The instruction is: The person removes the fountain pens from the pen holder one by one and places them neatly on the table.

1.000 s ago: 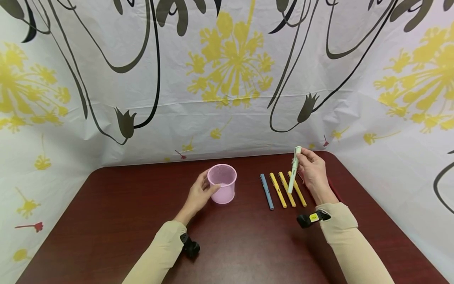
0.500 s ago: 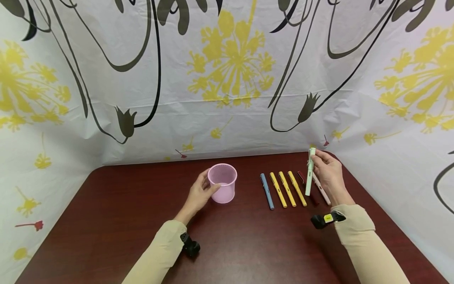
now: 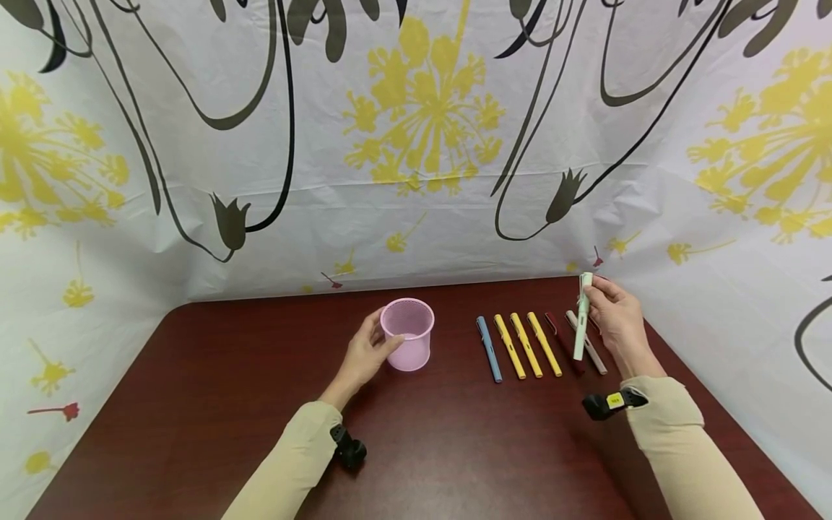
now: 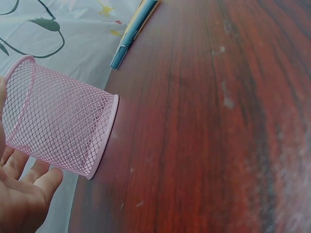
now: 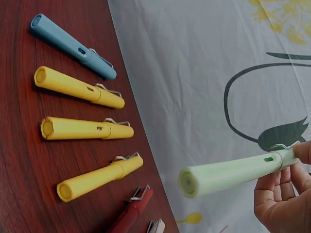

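My left hand (image 3: 360, 359) holds a pink mesh pen cup (image 3: 412, 355) that stands upright on the table, thumb at the near side and fingers around the left. In the left wrist view the mesh cup (image 4: 58, 119) appears tipped sideways by the camera angle. My right hand (image 3: 622, 325) pinches a light green pen (image 3: 582, 319) near its clip end. Raised over the row, this pen overlaps a pale pen (image 3: 594, 354) in the head view. Its blunt lower end faces the camera in the right wrist view, where the thumb and fingers (image 5: 303, 153) grip the cap.
A row of pens lies on the dark red-brown table (image 3: 429, 440): a blue pen (image 3: 489, 349), three yellow pens (image 3: 518, 345), a dark red pen (image 3: 555, 331) and the pale one. A patterned sheet (image 3: 416, 245) hangs along the table's back edge.
My right hand has moved rightward with the light green pen, from over the yellow pens to over the pale pen. The left hand and cup have stayed in place.
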Demonstrator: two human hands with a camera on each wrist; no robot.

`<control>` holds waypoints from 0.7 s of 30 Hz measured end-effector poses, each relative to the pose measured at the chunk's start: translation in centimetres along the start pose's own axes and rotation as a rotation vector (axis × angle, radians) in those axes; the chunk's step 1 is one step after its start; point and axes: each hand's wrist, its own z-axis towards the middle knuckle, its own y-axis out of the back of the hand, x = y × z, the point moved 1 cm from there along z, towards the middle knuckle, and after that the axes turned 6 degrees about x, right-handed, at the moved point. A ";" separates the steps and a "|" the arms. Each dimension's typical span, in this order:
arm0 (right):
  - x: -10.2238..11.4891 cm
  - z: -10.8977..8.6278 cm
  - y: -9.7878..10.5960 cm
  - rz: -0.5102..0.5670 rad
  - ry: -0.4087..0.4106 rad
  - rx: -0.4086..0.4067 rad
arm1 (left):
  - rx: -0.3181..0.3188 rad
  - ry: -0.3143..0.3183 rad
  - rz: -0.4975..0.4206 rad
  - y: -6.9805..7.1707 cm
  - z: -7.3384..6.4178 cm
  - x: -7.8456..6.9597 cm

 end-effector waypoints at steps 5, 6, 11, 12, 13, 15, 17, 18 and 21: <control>0.2 0.2 0.8 0.080 0.006 0.010 | -0.003 0.002 -0.009 0.0 0.0 0.1; 0.2 0.2 1.0 0.096 0.007 0.013 | -0.004 0.002 -0.011 0.0 0.0 0.1; 0.4 0.3 2.2 0.081 0.011 0.005 | -0.005 0.000 -0.013 -0.1 0.0 0.1; 0.4 0.3 2.5 0.075 0.012 0.003 | -0.005 0.000 -0.011 -0.1 0.0 0.1; 0.4 0.4 2.7 0.068 0.014 0.003 | -0.004 0.001 -0.010 0.0 0.0 0.1; 0.4 0.5 3.2 0.065 0.023 0.001 | -0.001 0.006 -0.009 0.0 0.0 0.1; 0.5 0.7 3.7 0.073 0.029 -0.007 | 0.000 0.009 -0.010 0.0 0.0 0.1; 0.5 0.7 3.9 0.079 0.033 -0.010 | 0.001 0.011 -0.011 0.0 0.0 0.1; 0.6 0.9 4.6 0.077 0.029 -0.025 | 0.001 0.012 -0.012 0.0 0.0 0.1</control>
